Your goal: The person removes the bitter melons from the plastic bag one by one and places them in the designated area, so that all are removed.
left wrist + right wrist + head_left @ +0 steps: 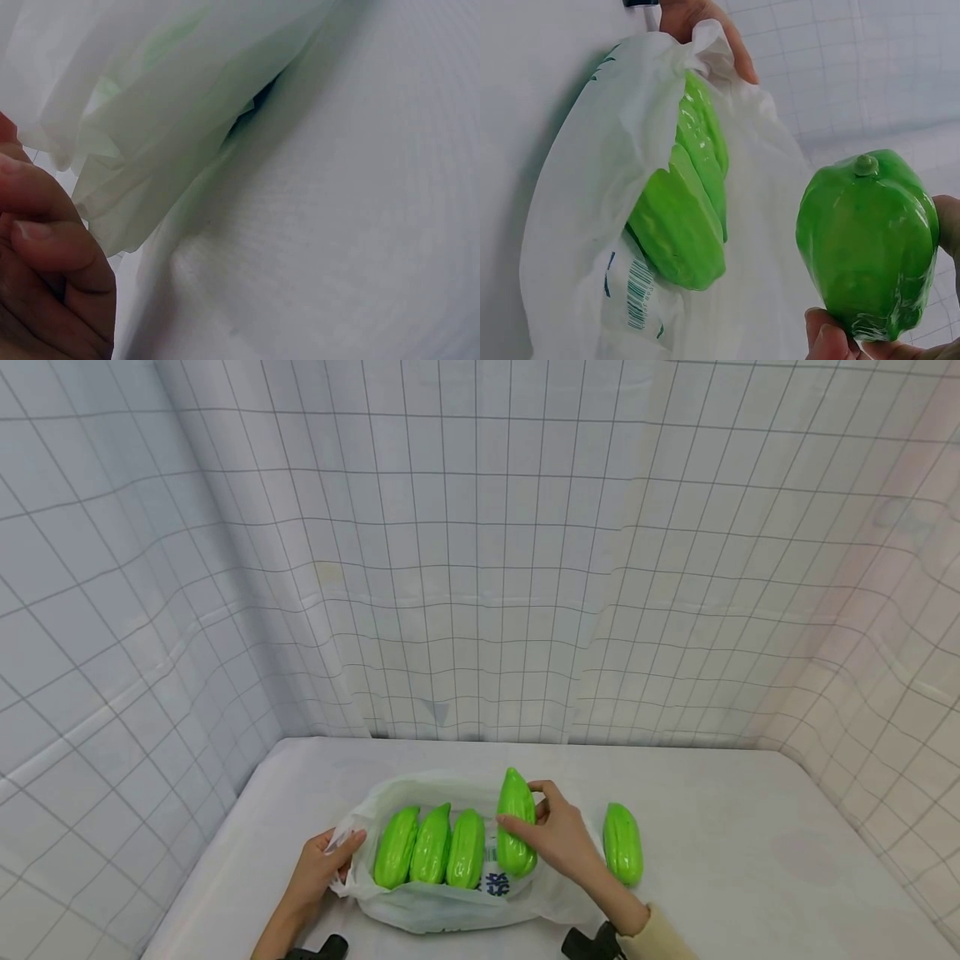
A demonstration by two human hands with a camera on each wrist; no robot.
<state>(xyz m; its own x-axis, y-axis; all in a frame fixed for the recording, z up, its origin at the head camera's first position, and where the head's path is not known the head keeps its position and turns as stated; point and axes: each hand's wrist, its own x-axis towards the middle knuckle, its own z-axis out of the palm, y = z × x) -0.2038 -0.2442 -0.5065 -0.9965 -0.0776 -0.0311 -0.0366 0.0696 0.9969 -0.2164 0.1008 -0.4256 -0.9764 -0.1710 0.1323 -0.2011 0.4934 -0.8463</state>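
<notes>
My left hand [318, 870] grips the left edge of a white plastic bag [442, 912], whose mouth gapes upward. Inside the bag, three glossy green bitter melons [431, 850] lie side by side. Over the bag's right part, my right hand [561, 837] holds another bitter melon [516, 825] between thumb and fingers, its pointed tip away from me. The right wrist view shows that melon [866, 240] end-on with its stem nub, apart from the bag. In the left wrist view, curled fingers [60, 247] stand at the bag's crumpled edge [161, 161].
One more bitter melon [623, 843] lies on the white-covered table [757, 860], right of the bag. Printed lettering and a barcode [639, 294] show inside the bag. White grid-patterned curtains [480, 568] hang behind the table and along both sides.
</notes>
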